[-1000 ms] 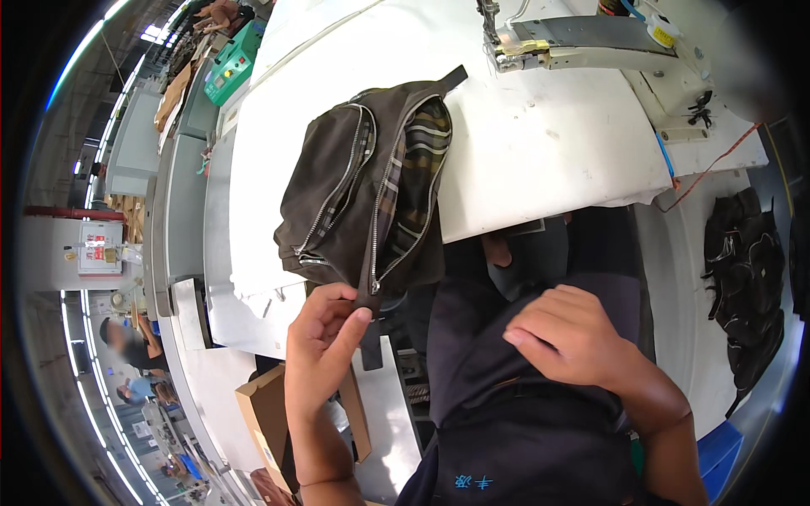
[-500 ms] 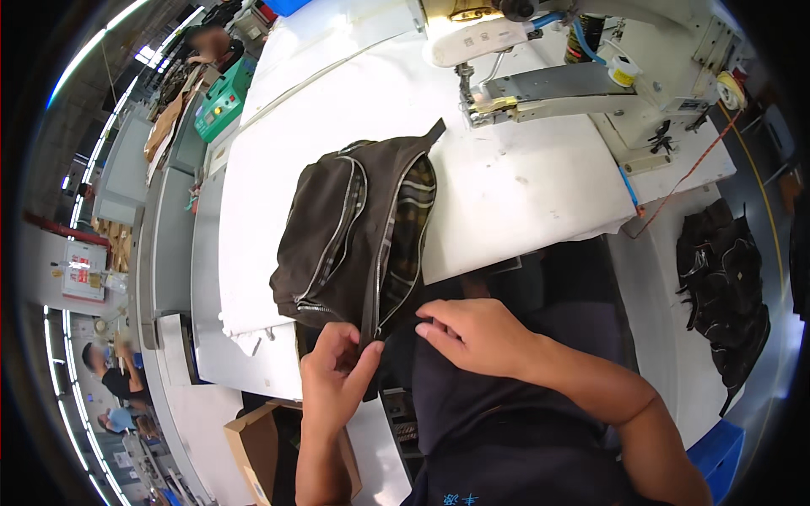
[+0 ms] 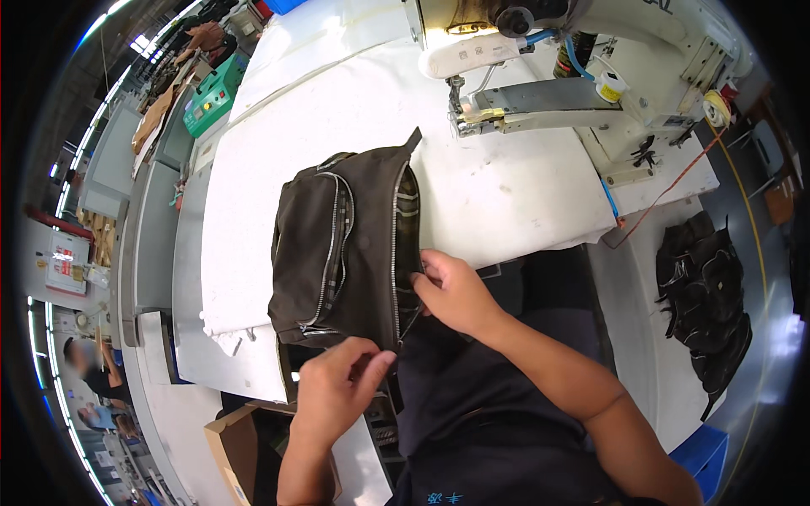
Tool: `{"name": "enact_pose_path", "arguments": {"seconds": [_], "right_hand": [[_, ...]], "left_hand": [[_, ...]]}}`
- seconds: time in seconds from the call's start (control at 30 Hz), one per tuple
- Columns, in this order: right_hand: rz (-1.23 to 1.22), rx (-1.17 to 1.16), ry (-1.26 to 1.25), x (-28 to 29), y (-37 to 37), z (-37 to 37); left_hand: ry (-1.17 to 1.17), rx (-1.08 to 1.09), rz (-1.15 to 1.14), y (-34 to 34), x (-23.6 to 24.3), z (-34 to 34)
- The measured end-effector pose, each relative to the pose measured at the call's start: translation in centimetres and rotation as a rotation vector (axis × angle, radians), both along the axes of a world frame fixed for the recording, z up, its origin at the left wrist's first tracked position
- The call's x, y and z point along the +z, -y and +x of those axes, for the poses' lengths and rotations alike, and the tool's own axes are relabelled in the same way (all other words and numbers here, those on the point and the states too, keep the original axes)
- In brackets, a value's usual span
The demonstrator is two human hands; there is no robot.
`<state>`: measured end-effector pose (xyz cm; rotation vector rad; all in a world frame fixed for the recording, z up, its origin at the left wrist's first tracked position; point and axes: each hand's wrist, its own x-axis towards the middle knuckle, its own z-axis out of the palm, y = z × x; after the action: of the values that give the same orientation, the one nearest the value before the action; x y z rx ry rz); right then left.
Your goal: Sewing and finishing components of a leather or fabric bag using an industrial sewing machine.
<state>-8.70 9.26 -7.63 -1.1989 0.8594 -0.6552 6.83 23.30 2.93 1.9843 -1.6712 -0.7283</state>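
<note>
A dark brown fabric bag (image 3: 304, 244) lies at the table's front edge, a curved zipped pocket on its face and a long zipped opening with plaid lining along its right side. My left hand (image 3: 354, 388) is closed on the bag's lower zipper end, thumb and fingers pinched around it. My right hand (image 3: 456, 299) grips the edge of the long opening partway up the right side, its fingertips partly hidden by the fabric.
A white worktable (image 3: 506, 194) carries a sewing machine (image 3: 540, 105) at back right. A green device (image 3: 211, 101) stands at left. Dark bags (image 3: 700, 295) lie at right. Below are a cardboard box (image 3: 228, 447) and a blue bin (image 3: 700, 455). Co-workers (image 3: 97, 375) sit far left.
My right hand has moved up and left from over my lap onto the bag's right edge. The long opening looks narrower. My left hand still holds the lower end. The view has shifted.
</note>
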Motion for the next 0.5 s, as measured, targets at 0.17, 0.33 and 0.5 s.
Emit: {"name": "enact_pose_path", "arguments": {"seconds": [0.17, 0.33, 0.5], "right_hand": [[-0.365, 0.015, 0.054, 0.9, -0.6, 1.1], [-0.278, 0.051, 0.259, 0.6, -1.7, 1.0], [-0.018, -0.013, -0.096, -3.5, -3.4, -1.9]], "left_hand": [[0.188, 0.182, -0.251, 3.6, 0.8, 0.4], [0.517, 0.069, -0.336, 8.5, -0.4, 1.9], [0.051, 0.207, -0.209, 8.6, -0.4, 4.9]]}}
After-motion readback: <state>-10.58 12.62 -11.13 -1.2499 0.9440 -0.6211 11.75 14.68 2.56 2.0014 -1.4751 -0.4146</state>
